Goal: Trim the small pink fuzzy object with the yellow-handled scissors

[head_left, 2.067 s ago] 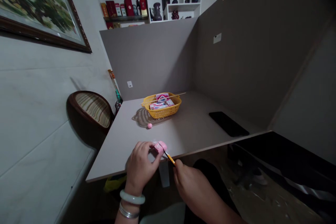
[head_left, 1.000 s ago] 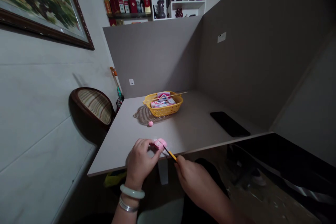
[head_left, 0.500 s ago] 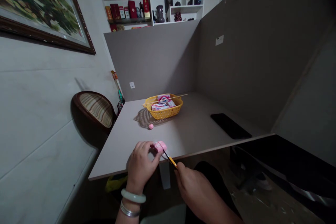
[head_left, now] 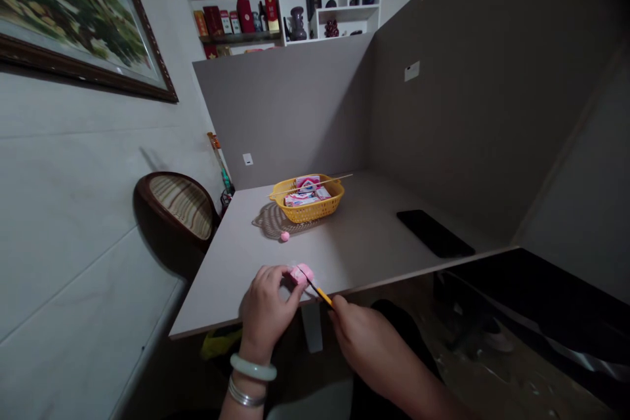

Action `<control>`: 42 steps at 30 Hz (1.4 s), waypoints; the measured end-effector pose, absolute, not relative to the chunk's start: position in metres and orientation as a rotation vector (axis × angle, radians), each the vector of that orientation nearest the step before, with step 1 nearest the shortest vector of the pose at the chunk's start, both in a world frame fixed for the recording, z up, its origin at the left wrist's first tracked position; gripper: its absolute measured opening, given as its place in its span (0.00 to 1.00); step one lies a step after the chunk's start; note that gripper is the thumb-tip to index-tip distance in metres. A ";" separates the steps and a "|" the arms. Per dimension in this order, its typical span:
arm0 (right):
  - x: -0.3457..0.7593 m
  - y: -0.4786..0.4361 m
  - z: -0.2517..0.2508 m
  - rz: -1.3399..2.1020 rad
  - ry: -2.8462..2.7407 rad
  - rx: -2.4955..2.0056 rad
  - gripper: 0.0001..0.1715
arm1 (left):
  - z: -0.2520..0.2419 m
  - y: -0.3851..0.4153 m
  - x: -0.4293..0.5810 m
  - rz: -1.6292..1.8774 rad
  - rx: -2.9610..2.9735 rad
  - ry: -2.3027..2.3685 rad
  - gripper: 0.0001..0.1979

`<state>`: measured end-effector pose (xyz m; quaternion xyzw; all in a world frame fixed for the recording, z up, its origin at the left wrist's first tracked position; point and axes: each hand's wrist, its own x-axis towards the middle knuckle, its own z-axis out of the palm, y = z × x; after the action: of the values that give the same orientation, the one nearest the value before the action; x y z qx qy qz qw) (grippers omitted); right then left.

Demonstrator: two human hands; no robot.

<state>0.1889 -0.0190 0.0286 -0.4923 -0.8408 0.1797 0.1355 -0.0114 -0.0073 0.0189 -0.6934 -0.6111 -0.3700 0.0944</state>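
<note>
My left hand (head_left: 266,315) curled around a pink block (head_left: 301,274) while my right hand (head_left: 369,348) gripped a yellow-handled craft knife (head_left: 323,296), blade against the block.

Matt pink clay (head_left: 301,273), a metal blade (head_left: 308,281), a yellow plastic handle (head_left: 324,296).

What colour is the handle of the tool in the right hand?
Yellow: the handle shows best in the head view, beside the right hand.

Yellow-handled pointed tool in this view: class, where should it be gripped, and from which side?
Grip the yellow handle from its near end, as the right hand does: the thin dark tip narrows away toward the pink lump held by the left hand, so fingers are best kept behind it.
</note>
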 end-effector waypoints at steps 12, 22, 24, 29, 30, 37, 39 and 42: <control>0.184 -0.017 0.028 0.492 -2.445 -1.428 0.16 | 0.018 -0.007 -0.011 -1.106 -2.040 -1.821 0.10; 0.181 -0.012 0.027 0.465 -2.438 -1.401 0.15 | 0.018 -0.007 -0.011 -1.119 -2.057 -1.819 0.10; 0.186 -0.015 0.025 0.485 -2.444 -1.402 0.15 | 0.018 -0.007 -0.011 -1.117 -2.051 -1.821 0.11; 0.190 -0.019 0.027 0.479 -2.462 -1.441 0.15 | 0.019 -0.008 -0.010 -1.123 -2.079 -1.788 0.09; 0.187 -0.017 0.029 0.461 -2.457 -1.440 0.15 | 0.020 -0.008 -0.010 -1.124 -2.084 -1.786 0.09; 0.188 -0.015 0.033 0.455 -2.462 -1.412 0.15 | 0.018 -0.007 -0.011 -1.093 -2.034 -1.829 0.11; 0.193 -0.019 0.032 0.454 -2.474 -1.417 0.15 | 0.018 -0.007 -0.012 -1.085 -2.044 -1.829 0.11; 0.190 -0.018 0.033 0.436 -2.477 -1.433 0.14 | 0.019 -0.006 -0.011 -1.096 -2.062 -1.817 0.11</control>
<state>0.1903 -0.0185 0.0333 -0.4911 -0.8493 0.1496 0.1230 -0.0113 -0.0065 0.0186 -0.6939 -0.6116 -0.3689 0.0912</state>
